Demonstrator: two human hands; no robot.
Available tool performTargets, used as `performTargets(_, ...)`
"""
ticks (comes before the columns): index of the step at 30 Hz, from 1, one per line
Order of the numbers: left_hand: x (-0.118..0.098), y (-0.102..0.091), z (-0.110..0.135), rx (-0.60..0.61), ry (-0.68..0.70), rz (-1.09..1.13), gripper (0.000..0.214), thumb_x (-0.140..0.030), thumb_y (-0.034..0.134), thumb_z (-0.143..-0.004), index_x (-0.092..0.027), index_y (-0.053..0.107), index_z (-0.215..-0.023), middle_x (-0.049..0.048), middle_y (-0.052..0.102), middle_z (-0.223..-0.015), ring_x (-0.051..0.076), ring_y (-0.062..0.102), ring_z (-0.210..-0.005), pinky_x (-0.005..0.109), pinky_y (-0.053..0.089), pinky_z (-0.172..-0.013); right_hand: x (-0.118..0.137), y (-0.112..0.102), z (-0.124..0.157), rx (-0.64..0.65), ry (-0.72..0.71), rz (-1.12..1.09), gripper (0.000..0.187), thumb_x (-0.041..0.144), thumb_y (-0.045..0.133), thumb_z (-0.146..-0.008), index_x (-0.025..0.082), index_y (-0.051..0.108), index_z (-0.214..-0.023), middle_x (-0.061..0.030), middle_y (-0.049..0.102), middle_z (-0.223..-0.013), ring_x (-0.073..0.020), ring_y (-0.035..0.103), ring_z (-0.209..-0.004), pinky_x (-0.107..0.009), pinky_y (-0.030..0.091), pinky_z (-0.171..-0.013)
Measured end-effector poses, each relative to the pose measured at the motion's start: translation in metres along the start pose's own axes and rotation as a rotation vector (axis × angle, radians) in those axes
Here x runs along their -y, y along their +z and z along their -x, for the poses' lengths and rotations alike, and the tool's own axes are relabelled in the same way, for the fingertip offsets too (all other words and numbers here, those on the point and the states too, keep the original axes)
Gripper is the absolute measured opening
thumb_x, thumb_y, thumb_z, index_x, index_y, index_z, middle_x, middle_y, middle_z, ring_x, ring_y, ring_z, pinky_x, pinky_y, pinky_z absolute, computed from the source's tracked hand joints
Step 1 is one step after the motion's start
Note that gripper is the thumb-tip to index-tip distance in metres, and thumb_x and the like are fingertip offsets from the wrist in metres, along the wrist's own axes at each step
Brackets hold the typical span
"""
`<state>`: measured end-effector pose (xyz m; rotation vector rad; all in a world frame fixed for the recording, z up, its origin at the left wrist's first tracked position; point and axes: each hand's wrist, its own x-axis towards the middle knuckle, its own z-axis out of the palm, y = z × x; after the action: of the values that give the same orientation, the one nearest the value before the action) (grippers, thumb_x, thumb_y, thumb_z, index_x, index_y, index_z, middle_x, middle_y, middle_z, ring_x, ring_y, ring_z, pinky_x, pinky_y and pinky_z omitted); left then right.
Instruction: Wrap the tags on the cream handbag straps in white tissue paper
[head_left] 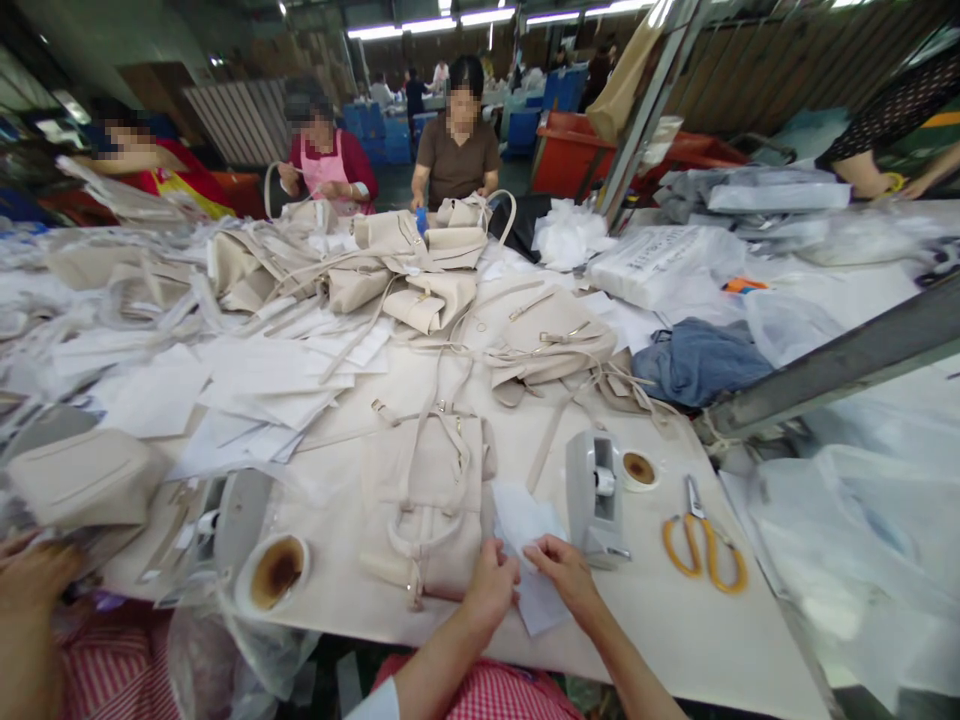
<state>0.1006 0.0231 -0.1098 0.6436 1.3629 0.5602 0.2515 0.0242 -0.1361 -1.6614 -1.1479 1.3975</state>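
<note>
- Head view: cream bag [431, 490] lies on the near side of the table [637, 640], just left of the person's two hands.
- White paper [546, 608]: lies right of the bag, under and between the hands.
- Left hand [491, 582]: at the paper's left edge, beside the bag; fingers curled inward. Whether they grasp the paper: cannot tell.
- Right hand [566, 572]: over the paper's right side, thumb and forefinger close together. Anything pinched between: cannot tell.
- Right of the paper: grey tape dispenser [582, 480], a dish [640, 487] of brown stuff beside it, then scissors [695, 515] with orange handles.
- Left of the bag: second dish [243, 578], also brown inside; another dispenser [251, 510] near it.
- Farther left: loose white sheets [262, 375]. Farther back: heaped cream bags [551, 335]; blue cloth [701, 360] to their right.
- Near left edge: a co-worker's hand [37, 580] by another bag [82, 475].
- Far side: co-workers, one in a pink apron [341, 165].
</note>
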Motion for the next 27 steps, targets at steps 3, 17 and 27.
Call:
performTargets(3, -0.005, 0.007, -0.012, -0.097, -0.046, -0.016, 0.027, -0.037, 0.06, -0.079, -0.018, 0.051, -0.097, 0.0016, 0.055, -0.08, 0.017, 0.055, -0.071, 0.027, 0.043, -0.059, 0.0, 0.0, 0.0, 0.021, 0.008, -0.028, 0.037, 0.055, 0.063, -0.067, 0.019, 0.057, -0.06, 0.0044, 0.048, -0.055, -0.0147, 0.042, -0.057, -0.029, 0.035, -0.058)
performTargets(17, -0.011, 0.001, -0.016, -0.229, -0.109, 0.014, 0.017, -0.019, 0.054, -0.08, -0.021, 0.045, -0.066, -0.0031, 0.049, -0.058, 0.012, 0.045, -0.052, 0.024, 0.03, -0.05, -0.004, -0.006, -0.005, -0.027, 0.069, -0.104, 0.05, 0.069, 0.055, -0.072, 0.023, 0.043, -0.059, 0.0059, 0.039, -0.055, -0.0151, 0.043, -0.058, -0.028, 0.043, -0.059)
performTargets(27, -0.013, 0.006, -0.018, -0.175, -0.067, 0.001, 0.021, -0.026, 0.067, -0.07, -0.022, 0.047, -0.063, -0.0051, 0.04, -0.054, 0.012, 0.039, -0.05, 0.026, 0.027, -0.05, -0.002, -0.004, -0.002, -0.111, 0.046, -0.045, 0.045, 0.066, 0.056, -0.071, 0.022, 0.05, -0.061, 0.0045, 0.046, -0.056, -0.016, 0.046, -0.059, -0.028, 0.042, -0.059)
